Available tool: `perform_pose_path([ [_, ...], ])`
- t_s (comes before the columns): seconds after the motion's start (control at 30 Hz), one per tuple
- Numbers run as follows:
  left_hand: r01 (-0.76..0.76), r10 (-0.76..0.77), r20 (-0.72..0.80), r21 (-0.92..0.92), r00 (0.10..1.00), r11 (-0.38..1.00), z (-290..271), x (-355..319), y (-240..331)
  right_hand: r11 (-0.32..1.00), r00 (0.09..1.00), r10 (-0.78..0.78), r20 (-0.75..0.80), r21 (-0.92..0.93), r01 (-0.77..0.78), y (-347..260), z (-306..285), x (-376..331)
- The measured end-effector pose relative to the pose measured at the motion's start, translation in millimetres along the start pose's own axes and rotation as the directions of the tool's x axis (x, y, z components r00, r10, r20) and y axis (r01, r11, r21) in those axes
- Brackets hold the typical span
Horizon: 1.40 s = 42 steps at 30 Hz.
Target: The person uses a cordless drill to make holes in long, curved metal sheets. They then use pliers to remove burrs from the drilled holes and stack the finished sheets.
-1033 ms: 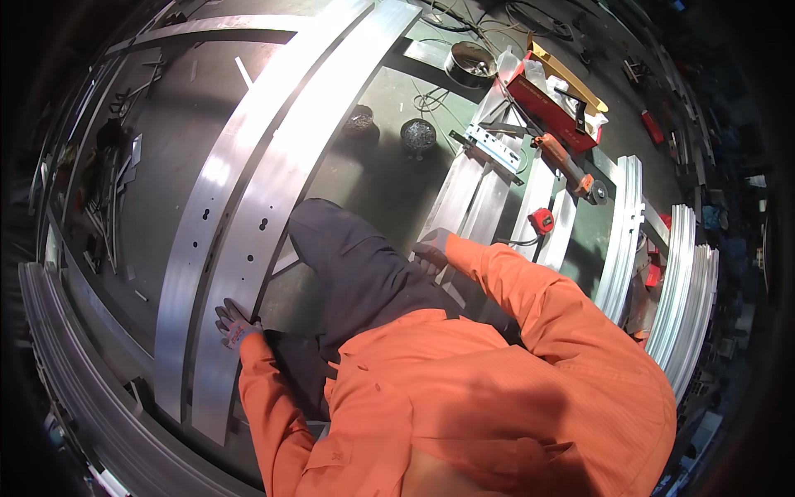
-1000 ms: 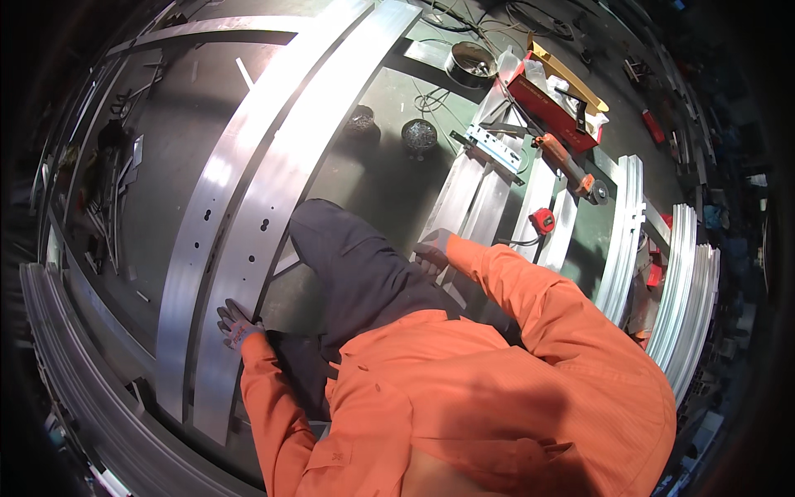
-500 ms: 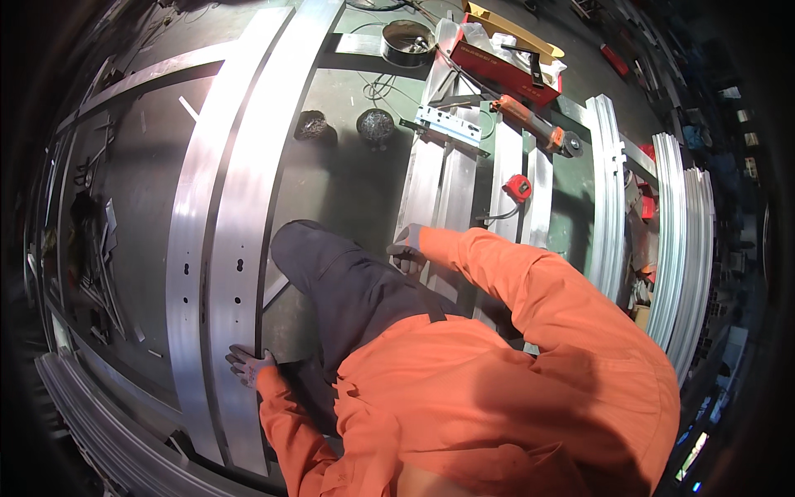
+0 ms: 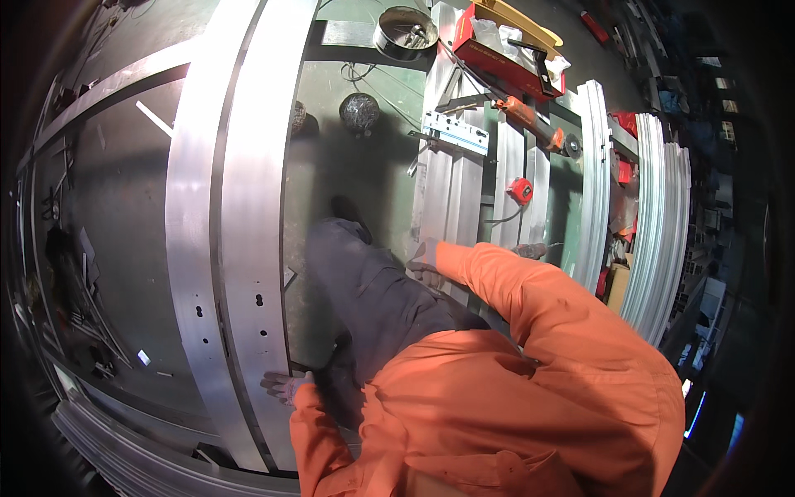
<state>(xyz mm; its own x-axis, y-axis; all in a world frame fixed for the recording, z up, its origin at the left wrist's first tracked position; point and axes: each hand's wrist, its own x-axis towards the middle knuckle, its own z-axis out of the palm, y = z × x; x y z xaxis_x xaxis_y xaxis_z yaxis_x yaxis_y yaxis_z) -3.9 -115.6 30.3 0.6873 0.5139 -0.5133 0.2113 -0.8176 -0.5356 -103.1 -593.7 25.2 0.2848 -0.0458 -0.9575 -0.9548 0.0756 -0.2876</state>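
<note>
My left hand (image 4: 286, 387), in a grey glove, lies with its fingers spread on the near end of a long, wide aluminium profile (image 4: 258, 207). Two small groups of dark holes pierce that profile and the matching profile (image 4: 192, 207) beside it. My right hand (image 4: 425, 265), also gloved, is beside my thigh, over narrower metal profiles (image 4: 447, 199). Its fingers are curled, and whatever they may hold is hidden. Farther along those profiles sits a pale slotted metal plate (image 4: 455, 132). A red tape measure (image 4: 520, 191) rests to the right of it.
An orange angle grinder (image 4: 534, 124) lies across the bars. Behind it stand a red open box (image 4: 501, 62) and a round tin (image 4: 406, 33) with small parts. A dark wiry ball (image 4: 359, 113) is on the floor. Stacked ribbed profiles (image 4: 654, 224) line the right.
My view has shifted, so the wide profiles and my left hand appear farther right. My leg has moved, and a shoe now shows beyond the knee. Both hands keep roughly their places.
</note>
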Motion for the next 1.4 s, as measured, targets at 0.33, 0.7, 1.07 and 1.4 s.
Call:
perform_pose_path([
  [0.33,-0.567,0.505,0.365,0.082,0.782,0.819,-154,32,21,0.933,0.961,0.007,-0.277,-0.343,-0.105,34,22,34],
  [0.7,-0.785,0.775,0.409,-0.191,0.482,0.589,-272,-104,207,0.929,0.591,0.353,-0.726,0.347,-0.128,-61,-114,-19],
  [1.07,-0.847,0.83,0.35,-0.155,0.435,0.509,-332,-57,227,0.912,0.693,0.391,-0.606,0.154,-0.38,-122,-298,89],
  [1.4,-0.916,0.76,0.528,0.096,0.379,0.39,-366,-45,277,0.898,0.795,0.21,-0.569,-0.209,-0.387,-131,-276,71],
])
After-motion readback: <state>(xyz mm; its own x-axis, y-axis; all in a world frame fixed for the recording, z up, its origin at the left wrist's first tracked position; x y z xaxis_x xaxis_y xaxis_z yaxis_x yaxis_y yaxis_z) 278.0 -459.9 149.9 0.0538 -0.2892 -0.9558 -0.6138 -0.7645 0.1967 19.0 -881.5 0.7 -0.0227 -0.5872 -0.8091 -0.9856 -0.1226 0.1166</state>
